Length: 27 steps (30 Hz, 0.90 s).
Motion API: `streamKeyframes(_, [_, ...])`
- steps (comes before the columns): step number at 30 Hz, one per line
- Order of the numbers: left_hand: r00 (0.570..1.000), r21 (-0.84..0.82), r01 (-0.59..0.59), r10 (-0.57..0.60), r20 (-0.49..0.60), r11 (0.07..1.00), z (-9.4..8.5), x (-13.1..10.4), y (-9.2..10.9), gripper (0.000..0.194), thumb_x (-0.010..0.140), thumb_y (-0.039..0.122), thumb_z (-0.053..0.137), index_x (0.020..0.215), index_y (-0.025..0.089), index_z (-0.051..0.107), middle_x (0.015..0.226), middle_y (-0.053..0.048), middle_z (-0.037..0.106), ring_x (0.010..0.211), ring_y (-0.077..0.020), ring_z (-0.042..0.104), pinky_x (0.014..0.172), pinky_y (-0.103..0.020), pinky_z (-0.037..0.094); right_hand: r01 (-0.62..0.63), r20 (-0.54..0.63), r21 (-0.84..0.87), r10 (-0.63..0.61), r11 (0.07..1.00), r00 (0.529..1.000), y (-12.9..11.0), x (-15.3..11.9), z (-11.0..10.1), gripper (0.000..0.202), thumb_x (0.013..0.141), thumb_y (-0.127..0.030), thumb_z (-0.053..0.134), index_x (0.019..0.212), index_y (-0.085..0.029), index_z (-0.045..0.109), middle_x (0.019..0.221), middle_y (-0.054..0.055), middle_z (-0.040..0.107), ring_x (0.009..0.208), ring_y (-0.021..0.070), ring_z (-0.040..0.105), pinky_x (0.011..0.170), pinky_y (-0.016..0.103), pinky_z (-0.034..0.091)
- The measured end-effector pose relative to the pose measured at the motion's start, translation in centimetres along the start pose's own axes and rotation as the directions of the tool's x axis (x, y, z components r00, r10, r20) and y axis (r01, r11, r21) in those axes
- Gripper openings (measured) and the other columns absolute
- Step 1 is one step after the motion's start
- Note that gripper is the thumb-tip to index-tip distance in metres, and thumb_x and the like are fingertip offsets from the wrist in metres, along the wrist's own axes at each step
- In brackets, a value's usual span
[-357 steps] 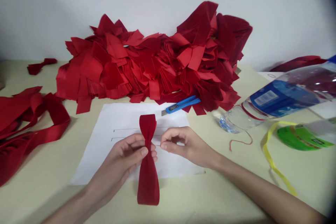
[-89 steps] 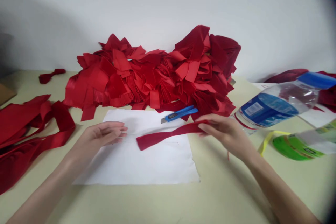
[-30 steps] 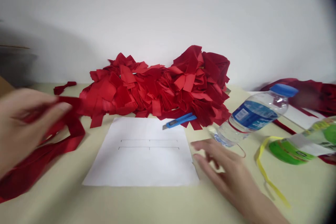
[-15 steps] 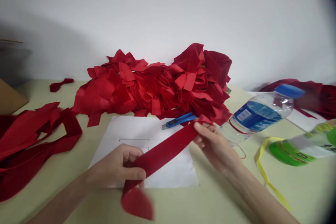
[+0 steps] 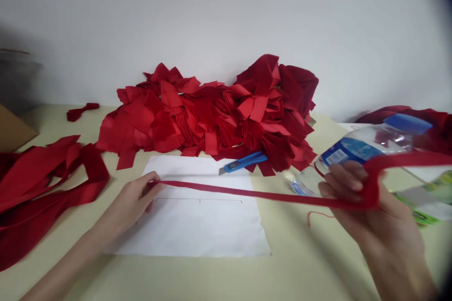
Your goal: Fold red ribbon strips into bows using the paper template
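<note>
A long red ribbon (image 5: 247, 193) stretches edge-on above a white paper sheet (image 5: 212, 230) marked with thin black lines. My left hand (image 5: 139, 195) pinches its left end over the sheet's left side. On the right, my right hand (image 5: 367, 202) has its fingers closed round the ribbon, whose tail runs off past the right edge of the view. A blue cutter knife (image 5: 243, 163), blade tip showing, lies at the top of the sheet, against a big heap of red ribbon pieces (image 5: 212, 122).
Long red ribbons (image 5: 52, 188) lie loose on the left. Behind my right hand are a blue-capped bottle (image 5: 356, 143) and a green-labelled one (image 5: 427, 202). Dark red fabric (image 5: 436, 124) sits at the far right, a cardboard box (image 5: 14, 129) at the far left.
My left hand has moved left and up to the ribbon's end. My right hand has moved far right, and the ribbon is now drawn out between them, turned edge-on.
</note>
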<state>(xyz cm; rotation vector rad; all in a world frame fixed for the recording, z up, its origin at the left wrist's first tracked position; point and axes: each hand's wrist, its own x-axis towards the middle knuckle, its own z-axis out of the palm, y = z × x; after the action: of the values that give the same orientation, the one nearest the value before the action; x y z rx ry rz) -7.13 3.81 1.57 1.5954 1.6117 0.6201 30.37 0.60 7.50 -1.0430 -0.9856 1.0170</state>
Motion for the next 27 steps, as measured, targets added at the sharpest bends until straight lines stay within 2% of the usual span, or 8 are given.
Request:
streamKeyframes(3, [1.0,-0.168,-0.02,0.02,-0.003,0.986,0.1,0.0,0.2,0.019,0.083,0.037,0.044,0.086,0.02,0.054,0.051,0.006,0.052,0.038,-0.0097,0.046,0.041,-0.02,0.037,-0.117,0.149,-0.105,0.131,0.988,0.98,0.6,-0.8,0.1,0.027,0.07,-0.046,0.065,0.073,-0.022,0.053,0.047,-0.005,0.033,0.038,0.0082,0.029,0.04,0.027,0.027])
streamKeyframes(6, [0.998,-0.287,-0.052,0.058,0.013,0.956,0.5,-0.3,0.9,0.018,0.078,0.029,0.054,0.093,0.02,0.06,0.082,-0.003,0.067,0.074,-0.0166,0.064,0.071,-0.026,0.05,-0.196,0.273,-0.258,0.266,0.946,0.925,1.3,-1.3,1.3,0.025,0.069,-0.042,0.069,0.074,-0.021,0.055,0.06,-0.001,0.048,0.046,0.0093,0.04,0.041,0.023,0.026])
streamKeyframes(9, [0.976,-0.348,-0.114,0.171,0.137,0.931,1.4,-1.4,2.1,0.038,0.072,0.023,0.063,0.11,0.026,0.06,0.125,-0.004,0.056,0.111,-0.0228,0.054,0.093,-0.031,0.044,-0.153,0.451,-0.392,0.335,0.907,0.827,2.0,-1.8,3.7,0.025,0.076,-0.04,0.063,0.07,-0.017,0.055,0.062,-0.002,0.046,0.051,0.0076,0.038,0.046,0.021,0.027])
streamKeyframes(11, [0.949,-0.389,-0.115,0.216,0.229,0.914,2.5,-2.5,2.9,0.044,0.072,0.025,0.065,0.115,0.029,0.058,0.131,-0.003,0.051,0.119,-0.0245,0.048,0.099,-0.035,0.041,-0.157,0.51,-0.441,0.391,0.884,0.767,2.5,-2.2,5.7,0.028,0.077,-0.04,0.061,0.067,-0.016,0.052,0.057,-0.004,0.04,0.05,0.0063,0.032,0.046,0.02,0.024])
streamKeyframes(16, [0.958,-0.455,-0.002,0.132,0.255,0.891,5.3,-4.1,4.1,0.035,0.072,0.035,0.064,0.106,0.024,0.065,0.118,-0.005,0.063,0.113,-0.026,0.054,0.094,-0.037,0.046,-0.155,0.527,-0.46,0.41,0.874,0.745,3.9,-3.4,9.4,0.027,0.081,-0.037,0.058,0.067,-0.015,0.051,0.057,-0.005,0.04,0.053,0.0063,0.033,0.051,0.02,0.027])
streamKeyframes(21, [0.97,-0.45,0.095,0.02,0.244,0.888,6.5,-4.0,4.0,0.029,0.068,0.03,0.068,0.095,0.02,0.068,0.083,-0.003,0.073,0.078,-0.0225,0.067,0.073,-0.032,0.055,-0.137,0.494,-0.473,0.391,0.87,0.777,5.5,-4.2,9.8,0.026,0.084,-0.037,0.053,0.07,-0.016,0.05,0.06,-0.005,0.043,0.054,0.0066,0.035,0.051,0.02,0.029])
streamKeyframes(23, [0.979,-0.452,0.109,-0.015,0.205,0.885,6.6,-4.0,3.9,0.028,0.068,0.028,0.067,0.095,0.02,0.068,0.08,-0.002,0.073,0.077,-0.0213,0.067,0.071,-0.03,0.054,-0.093,0.5,-0.51,0.383,0.855,0.777,5.8,-4.4,9.7,0.026,0.086,-0.038,0.05,0.072,-0.016,0.05,0.06,-0.005,0.043,0.055,0.0069,0.036,0.052,0.019,0.029])
streamKeyframes(27, [0.987,-0.512,0.081,0.001,0.158,0.855,5.8,-3.9,4.0,0.03,0.069,0.028,0.066,0.097,0.02,0.065,0.085,-0.002,0.072,0.08,-0.0201,0.066,0.072,-0.028,0.052,0.062,0.606,-0.618,0.424,0.784,0.674,5.3,-3.6,9.0,0.026,0.087,-0.04,0.048,0.081,-0.017,0.057,0.068,-0.003,0.052,0.059,0.0082,0.043,0.053,0.019,0.033])
